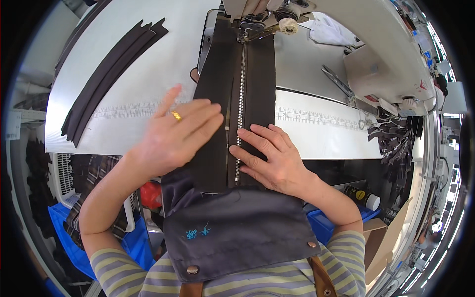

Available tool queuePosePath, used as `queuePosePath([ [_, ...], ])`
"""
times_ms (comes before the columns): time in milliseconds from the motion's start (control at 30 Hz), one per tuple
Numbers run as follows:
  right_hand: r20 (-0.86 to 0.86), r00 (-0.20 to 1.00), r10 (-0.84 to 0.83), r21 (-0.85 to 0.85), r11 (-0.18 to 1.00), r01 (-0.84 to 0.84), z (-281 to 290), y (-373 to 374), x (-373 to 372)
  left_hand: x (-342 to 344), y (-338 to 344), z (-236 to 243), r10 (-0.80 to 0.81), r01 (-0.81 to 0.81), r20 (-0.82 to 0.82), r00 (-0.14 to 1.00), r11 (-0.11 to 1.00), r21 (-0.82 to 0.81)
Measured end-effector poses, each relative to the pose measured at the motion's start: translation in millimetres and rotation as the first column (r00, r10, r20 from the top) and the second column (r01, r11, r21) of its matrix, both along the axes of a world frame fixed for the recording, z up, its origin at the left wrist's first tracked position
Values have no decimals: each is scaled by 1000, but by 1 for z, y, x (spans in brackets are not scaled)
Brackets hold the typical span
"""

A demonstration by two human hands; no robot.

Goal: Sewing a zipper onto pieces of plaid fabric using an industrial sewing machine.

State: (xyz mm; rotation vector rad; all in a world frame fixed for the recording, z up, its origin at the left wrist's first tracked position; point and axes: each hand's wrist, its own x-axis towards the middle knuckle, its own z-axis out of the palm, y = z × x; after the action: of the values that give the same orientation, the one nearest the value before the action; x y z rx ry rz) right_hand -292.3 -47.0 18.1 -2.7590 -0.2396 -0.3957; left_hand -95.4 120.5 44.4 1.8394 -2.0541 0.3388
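Dark brown fabric runs lengthwise across the machine bed, and a metal zipper lies along it. Its far end is under the presser foot of a sewing machine. My right hand rests flat with fingers spread on the fabric, fingertips at the zipper's teeth. Over the left fabric panel is my left hand, fingers stretched out and a gold ring on one; whether it touches the cloth I cannot tell. A narrow gap shows between the left panel and the zipper near my hands.
Several dark fabric strips lie on the white table at left. Metal scissors or snips lie right of the machine bed, near a white cloth. Dark pieces hang off the right edge. Below are blue bins and a bottle.
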Motion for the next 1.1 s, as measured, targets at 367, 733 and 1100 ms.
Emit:
queuePosePath([
  [367,18,1000,-2,5,1000,2,-4,-1,-1,-19,-10,-20,42,-37,-122,992,998,41],
  [733,-6,1000,2,10,1000,-2,-2,-5,-2,-5,-9,-11,-56,58,-23,998,993,104],
  [1100,6,1000,-1,55,998,0,-1,-5,5,37,-44,-19,-218,239,-210,953,968,80],
])
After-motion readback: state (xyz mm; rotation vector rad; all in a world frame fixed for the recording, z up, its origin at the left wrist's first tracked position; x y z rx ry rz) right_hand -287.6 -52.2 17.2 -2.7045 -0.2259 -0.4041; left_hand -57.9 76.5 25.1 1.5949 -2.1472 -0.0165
